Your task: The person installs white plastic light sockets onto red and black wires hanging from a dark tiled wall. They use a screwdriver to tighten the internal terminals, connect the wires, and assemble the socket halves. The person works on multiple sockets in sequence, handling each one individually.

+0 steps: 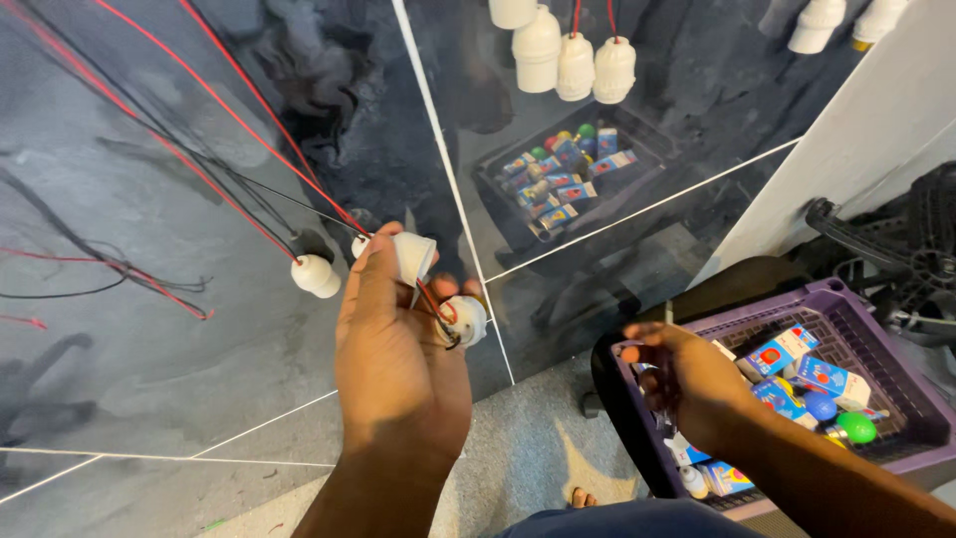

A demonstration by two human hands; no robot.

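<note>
The person's left hand (398,349) is rising in the middle of the view, back of the hand toward the camera, fingers curled and gripping two white lamp sockets (438,289). One socket is showing above the thumb; the other is poking out at the right side of the fingers, with short red and black leads looping between the two.

The right hand (682,384) is hovering lower and to the right, over the near corner of a purple basket (896,359). Its fingers are pinched around a thin, dark tool (668,344) that is sticking up above the knuckles; the kind of tool cannot be told.

Inside the basket, just right of the right hand, small blue bulb boxes (787,351) are lying beside a blue bulb (819,405) and a green bulb (855,427).

Just left of the left hand, a third white socket (316,276) is hanging free on red and black wires (209,169) that are running up and away to the upper left across a glossy dark wall (149,329). The wall panel beyond the left hand is mirroring a tray of boxes and bulbs.

Farther off, above both hands, a cluster of white sockets (573,60) is hanging on red leads at the top of the view. At the far right, beyond the basket, black fan parts (916,249) are standing next to a white panel (876,130).
</note>
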